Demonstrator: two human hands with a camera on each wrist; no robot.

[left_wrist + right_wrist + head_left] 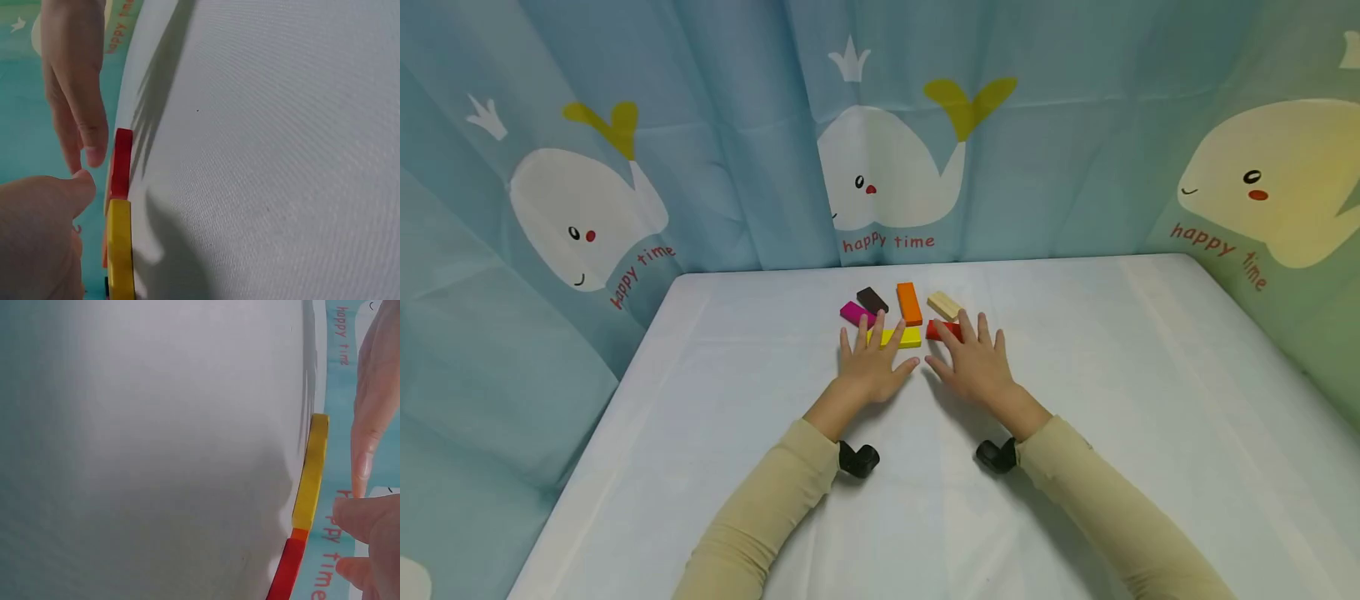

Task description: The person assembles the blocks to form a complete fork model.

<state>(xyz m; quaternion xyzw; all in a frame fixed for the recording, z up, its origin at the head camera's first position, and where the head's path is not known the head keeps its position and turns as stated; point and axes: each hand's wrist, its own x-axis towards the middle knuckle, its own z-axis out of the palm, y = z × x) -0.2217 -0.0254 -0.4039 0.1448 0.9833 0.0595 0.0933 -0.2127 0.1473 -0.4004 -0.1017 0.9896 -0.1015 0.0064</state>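
Observation:
Six small coloured bars lie in a cluster toward the table's far edge: yellow [910, 337], red [942, 331], orange [909, 303], magenta [856, 313], dark brown [872, 300] and cream [945, 305]. My left hand [871, 372] is spread palm down over the near side of the yellow bar, partly covering it and the magenta one. Over the red bar spreads my right hand [977, 367], its fingers partly hiding that bar. Both wrist views show the hands raised above the table, grasping nothing. The thumbs point toward each other.
A white-covered table [700, 400] extends around the bars. Behind it and along both sides hangs a blue curtain [737, 167] printed with whales. Black wrist-worn devices [859, 460] stick out at both sleeve cuffs.

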